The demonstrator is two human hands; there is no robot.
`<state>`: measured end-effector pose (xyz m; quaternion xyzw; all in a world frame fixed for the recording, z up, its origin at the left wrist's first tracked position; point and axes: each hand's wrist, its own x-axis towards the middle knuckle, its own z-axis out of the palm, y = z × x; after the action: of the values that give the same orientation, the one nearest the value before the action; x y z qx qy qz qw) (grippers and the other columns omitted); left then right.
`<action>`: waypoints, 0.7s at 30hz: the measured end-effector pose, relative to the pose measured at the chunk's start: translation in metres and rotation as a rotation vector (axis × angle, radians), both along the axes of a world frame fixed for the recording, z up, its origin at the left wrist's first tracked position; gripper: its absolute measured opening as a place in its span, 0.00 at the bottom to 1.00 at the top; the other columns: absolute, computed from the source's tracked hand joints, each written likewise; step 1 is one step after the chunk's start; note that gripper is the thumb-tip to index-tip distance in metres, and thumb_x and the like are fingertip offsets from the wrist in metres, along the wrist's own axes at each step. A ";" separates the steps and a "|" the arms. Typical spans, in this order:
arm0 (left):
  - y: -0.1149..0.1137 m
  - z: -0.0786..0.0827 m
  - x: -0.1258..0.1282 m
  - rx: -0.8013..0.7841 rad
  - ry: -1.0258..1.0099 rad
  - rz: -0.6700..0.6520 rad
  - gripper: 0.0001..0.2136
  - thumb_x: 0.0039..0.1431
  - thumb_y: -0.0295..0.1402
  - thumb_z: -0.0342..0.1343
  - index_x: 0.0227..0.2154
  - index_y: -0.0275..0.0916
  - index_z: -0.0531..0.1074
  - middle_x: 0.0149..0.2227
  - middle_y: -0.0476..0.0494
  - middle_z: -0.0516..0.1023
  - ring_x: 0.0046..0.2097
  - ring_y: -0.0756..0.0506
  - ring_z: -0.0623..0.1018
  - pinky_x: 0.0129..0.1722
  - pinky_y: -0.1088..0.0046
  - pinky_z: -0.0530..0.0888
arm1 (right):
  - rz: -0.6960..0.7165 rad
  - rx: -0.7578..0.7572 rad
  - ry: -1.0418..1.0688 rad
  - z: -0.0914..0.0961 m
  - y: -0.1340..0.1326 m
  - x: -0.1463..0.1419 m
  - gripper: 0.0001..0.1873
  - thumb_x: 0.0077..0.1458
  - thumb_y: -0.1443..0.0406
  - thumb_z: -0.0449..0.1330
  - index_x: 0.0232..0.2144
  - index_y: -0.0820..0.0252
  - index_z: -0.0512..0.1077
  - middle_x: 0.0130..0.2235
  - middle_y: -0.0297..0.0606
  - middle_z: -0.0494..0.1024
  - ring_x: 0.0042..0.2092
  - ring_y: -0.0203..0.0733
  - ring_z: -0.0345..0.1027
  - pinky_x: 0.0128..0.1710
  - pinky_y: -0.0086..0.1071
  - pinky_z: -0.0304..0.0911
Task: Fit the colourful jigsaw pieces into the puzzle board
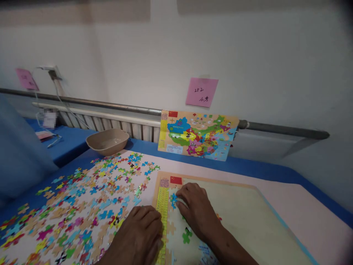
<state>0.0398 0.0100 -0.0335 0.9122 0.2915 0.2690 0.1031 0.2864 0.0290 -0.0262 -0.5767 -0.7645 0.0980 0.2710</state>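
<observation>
Seen from the head camera, the right hand [197, 209] lay palm down at about five o'clock from the middle of the view, with its thumb and fingertips [178, 195] drawn into a narrow pinch on a small sky-blue interlocking jigsaw piece [173, 200]. That piece sat close to the yellow printed strip [162, 217] along the left side of a rectangular tan-edged map puzzle tray [248, 187], and a green jigsaw piece [186, 235] lay near the right wrist, apart from the pinch. The left hand [135, 232], at about seven o'clock, rested curled and knuckles up against the yellow strip; whether it held anything was hidden by its fingers. Beyond it, from seven to nine o'clock, a wide scatter of multicoloured loose jigsaw pieces [79, 217] covered a pale pink table mat [116, 173]. At ten o'clock stood a shallow beige plastic bowl [107, 141], and at twelve o'clock a finished colourful map board [197, 134] leaned against a white ribbed radiator [138, 127] under a grey metal pipe [284, 129], with a pink paper note [202, 92] taped to the wall above it
</observation>
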 end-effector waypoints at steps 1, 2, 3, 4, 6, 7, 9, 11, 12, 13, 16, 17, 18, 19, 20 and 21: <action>0.001 -0.001 0.000 -0.002 0.008 -0.009 0.10 0.59 0.24 0.57 0.41 0.44 0.74 0.45 0.48 0.83 0.48 0.41 0.79 0.48 0.60 0.72 | -0.001 -0.002 0.000 0.000 0.000 0.000 0.14 0.57 0.77 0.71 0.39 0.56 0.76 0.44 0.36 0.74 0.51 0.50 0.64 0.52 0.45 0.53; 0.002 -0.003 0.001 -0.002 0.009 -0.015 0.10 0.57 0.25 0.58 0.40 0.44 0.74 0.45 0.48 0.83 0.48 0.40 0.79 0.47 0.60 0.72 | -0.002 -0.005 0.001 0.001 0.000 -0.001 0.13 0.57 0.77 0.71 0.39 0.56 0.76 0.44 0.36 0.74 0.51 0.50 0.64 0.52 0.45 0.53; 0.002 -0.005 0.001 0.000 0.009 -0.017 0.10 0.56 0.25 0.59 0.40 0.44 0.73 0.45 0.48 0.83 0.48 0.40 0.79 0.47 0.60 0.71 | -0.002 -0.007 0.002 0.001 0.000 -0.001 0.13 0.57 0.76 0.70 0.39 0.56 0.76 0.44 0.36 0.75 0.51 0.50 0.64 0.51 0.45 0.53; 0.003 -0.007 0.002 0.006 0.010 -0.016 0.10 0.55 0.25 0.59 0.39 0.44 0.73 0.45 0.48 0.83 0.48 0.40 0.79 0.47 0.59 0.71 | -0.003 -0.008 0.004 0.001 0.000 -0.001 0.13 0.57 0.77 0.70 0.40 0.56 0.76 0.44 0.36 0.75 0.50 0.50 0.65 0.51 0.45 0.53; 0.003 -0.009 0.002 0.011 0.022 -0.010 0.11 0.54 0.25 0.59 0.39 0.44 0.73 0.45 0.48 0.83 0.48 0.40 0.79 0.47 0.59 0.71 | 0.003 -0.008 0.008 0.002 -0.001 -0.002 0.13 0.58 0.76 0.70 0.39 0.56 0.75 0.44 0.36 0.75 0.51 0.50 0.65 0.52 0.45 0.53; 0.003 -0.008 0.002 0.011 0.029 -0.010 0.11 0.55 0.25 0.59 0.40 0.44 0.73 0.45 0.47 0.83 0.48 0.40 0.79 0.47 0.60 0.72 | 0.006 -0.006 0.010 0.003 -0.001 -0.002 0.13 0.58 0.76 0.69 0.39 0.56 0.75 0.44 0.36 0.75 0.51 0.50 0.64 0.52 0.46 0.53; 0.002 -0.005 0.001 0.013 0.038 -0.017 0.12 0.55 0.24 0.59 0.41 0.44 0.74 0.46 0.46 0.83 0.49 0.40 0.79 0.48 0.60 0.72 | 0.013 -0.003 0.018 0.003 -0.001 -0.002 0.12 0.58 0.76 0.69 0.39 0.56 0.75 0.44 0.36 0.75 0.51 0.51 0.64 0.52 0.46 0.53; 0.002 -0.003 0.000 0.023 0.025 -0.020 0.12 0.55 0.24 0.59 0.41 0.44 0.73 0.46 0.46 0.83 0.49 0.40 0.79 0.49 0.61 0.71 | 0.014 0.000 0.031 0.002 -0.002 -0.001 0.13 0.57 0.77 0.69 0.39 0.56 0.75 0.44 0.36 0.75 0.51 0.50 0.64 0.52 0.45 0.52; 0.001 -0.004 0.000 0.023 0.024 -0.021 0.11 0.55 0.24 0.59 0.41 0.44 0.73 0.45 0.46 0.83 0.49 0.40 0.79 0.49 0.61 0.71 | 0.012 0.003 0.038 0.001 -0.002 0.000 0.13 0.56 0.77 0.69 0.39 0.57 0.75 0.43 0.36 0.75 0.50 0.50 0.64 0.52 0.45 0.51; 0.001 -0.005 0.000 0.022 0.015 -0.015 0.11 0.55 0.24 0.59 0.40 0.44 0.73 0.44 0.46 0.83 0.48 0.40 0.79 0.48 0.60 0.70 | 0.010 0.005 0.046 0.000 -0.003 0.001 0.14 0.56 0.78 0.69 0.39 0.57 0.75 0.43 0.35 0.74 0.50 0.50 0.64 0.52 0.45 0.51; 0.001 -0.016 0.001 0.012 -0.031 0.011 0.08 0.57 0.25 0.56 0.38 0.44 0.72 0.41 0.46 0.81 0.47 0.40 0.78 0.48 0.60 0.69 | -0.002 0.008 0.074 -0.004 -0.004 0.004 0.13 0.53 0.78 0.68 0.37 0.58 0.74 0.42 0.36 0.74 0.48 0.50 0.63 0.51 0.45 0.50; 0.001 -0.020 0.002 0.009 -0.049 0.020 0.08 0.57 0.25 0.55 0.38 0.44 0.72 0.41 0.46 0.81 0.47 0.40 0.77 0.48 0.59 0.68 | -0.009 0.009 0.088 -0.005 -0.004 0.005 0.12 0.53 0.77 0.67 0.36 0.58 0.74 0.41 0.36 0.74 0.48 0.50 0.63 0.51 0.45 0.50; 0.000 -0.024 0.002 0.009 -0.064 0.027 0.08 0.57 0.25 0.55 0.38 0.44 0.72 0.41 0.46 0.80 0.48 0.40 0.77 0.48 0.59 0.68 | -0.014 0.008 0.105 -0.006 -0.005 0.005 0.11 0.53 0.76 0.66 0.36 0.58 0.74 0.41 0.36 0.74 0.48 0.50 0.63 0.51 0.45 0.50; 0.000 -0.027 0.002 0.009 -0.072 0.032 0.08 0.58 0.25 0.55 0.39 0.44 0.72 0.41 0.47 0.80 0.48 0.40 0.77 0.48 0.59 0.67 | -0.021 0.006 0.127 -0.007 -0.005 0.006 0.10 0.54 0.75 0.65 0.37 0.58 0.74 0.41 0.36 0.75 0.47 0.50 0.64 0.51 0.45 0.51; 0.000 -0.028 0.002 0.006 -0.072 0.033 0.09 0.58 0.26 0.55 0.39 0.45 0.72 0.42 0.47 0.80 0.48 0.40 0.76 0.49 0.58 0.67 | -0.028 0.002 0.154 -0.007 -0.005 0.006 0.09 0.56 0.74 0.64 0.38 0.57 0.74 0.41 0.36 0.75 0.47 0.49 0.64 0.51 0.45 0.51; 0.000 -0.028 0.002 0.011 -0.077 0.037 0.09 0.58 0.25 0.54 0.39 0.45 0.72 0.42 0.47 0.80 0.48 0.40 0.76 0.49 0.58 0.67 | -0.040 -0.004 0.184 -0.007 -0.005 0.006 0.08 0.58 0.72 0.62 0.39 0.57 0.74 0.41 0.35 0.76 0.47 0.49 0.65 0.51 0.45 0.52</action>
<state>0.0422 0.0099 -0.0610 0.8962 0.3024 0.3074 0.1043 0.2921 0.0242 -0.0335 -0.5808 -0.7246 0.1468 0.3408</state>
